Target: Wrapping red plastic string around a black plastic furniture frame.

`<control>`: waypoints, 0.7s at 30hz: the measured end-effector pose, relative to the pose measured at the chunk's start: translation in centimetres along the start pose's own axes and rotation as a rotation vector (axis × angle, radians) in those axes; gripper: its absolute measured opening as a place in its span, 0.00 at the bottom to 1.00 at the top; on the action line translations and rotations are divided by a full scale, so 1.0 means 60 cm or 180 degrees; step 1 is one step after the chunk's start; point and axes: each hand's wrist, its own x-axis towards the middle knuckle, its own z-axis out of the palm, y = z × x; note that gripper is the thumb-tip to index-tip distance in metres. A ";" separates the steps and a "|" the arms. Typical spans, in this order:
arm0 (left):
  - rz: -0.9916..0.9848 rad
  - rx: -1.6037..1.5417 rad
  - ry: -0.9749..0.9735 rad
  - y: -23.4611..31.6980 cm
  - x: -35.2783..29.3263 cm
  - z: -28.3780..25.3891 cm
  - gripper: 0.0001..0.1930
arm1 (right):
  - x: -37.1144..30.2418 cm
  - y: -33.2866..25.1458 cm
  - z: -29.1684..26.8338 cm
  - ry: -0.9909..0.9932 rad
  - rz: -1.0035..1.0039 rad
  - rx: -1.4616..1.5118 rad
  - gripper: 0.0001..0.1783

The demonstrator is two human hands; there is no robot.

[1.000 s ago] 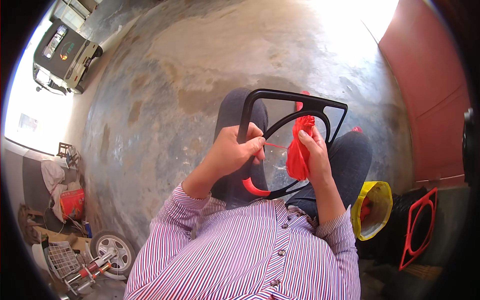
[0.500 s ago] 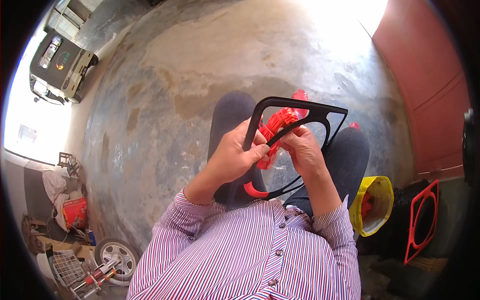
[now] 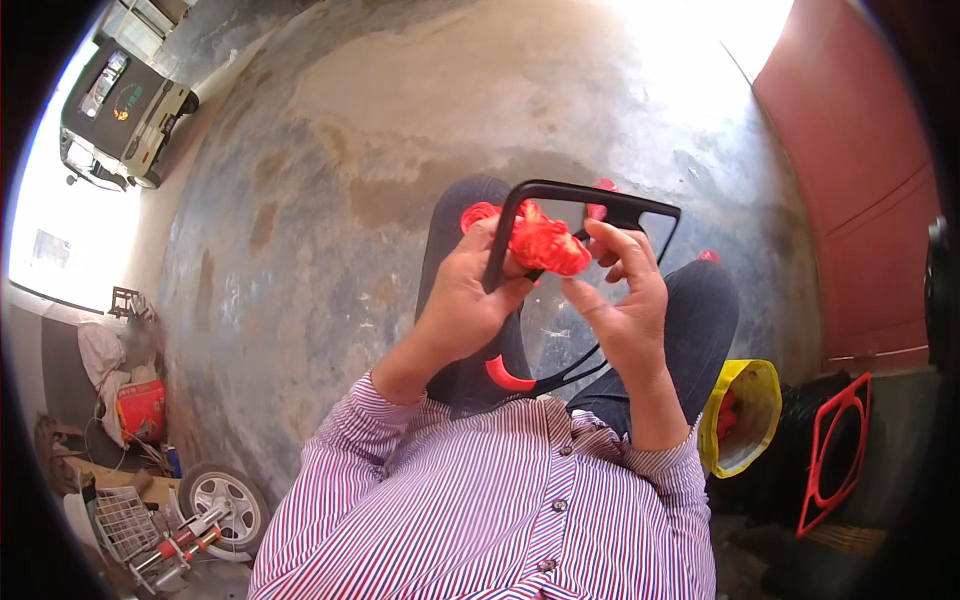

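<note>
Over my knees stands a black plastic frame [image 3: 600, 190] with rounded corners and a curved inner bar. Low on it is a red curved piece [image 3: 508, 376]. My left hand [image 3: 462, 300] is closed round the frame's left side and a bunched skein of shiny red cord [image 3: 548, 245]. One looped end of the skein shows beyond my left fingers. At the skein's right end, my right hand [image 3: 632, 300] has its thumb and fingers apart, with nothing visible between them. Part of the frame is hidden behind my hands.
At my right stand a yellow-rimmed bag [image 3: 745, 455] with red material inside and a red frame [image 3: 815, 455] against black sheeting. A wheel [image 3: 228, 510] and a wire basket [image 3: 130, 522] lie at lower left. A red door [image 3: 850, 180] is at right; a vehicle [image 3: 115, 115] stands far left.
The red skein has turned from hanging down to lying across the frame, higher up. My right hand has come off the frame and skein, and its fingers have spread.
</note>
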 end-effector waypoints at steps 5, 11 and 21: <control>0.0265 0.0195 -0.0129 0.018 0.002 0.014 0.06 | 0.013 -0.015 0.019 0.0112 -0.0701 -0.0436 0.29; 0.0143 0.0517 0.0095 -0.014 0.002 -0.011 0.02 | 0.002 -0.004 -0.023 0.0837 0.0307 0.2475 0.19; -0.1204 -0.0878 -0.0467 -0.024 0.006 -0.032 0.12 | -0.066 -0.021 -0.028 -0.0824 0.0850 0.3200 0.33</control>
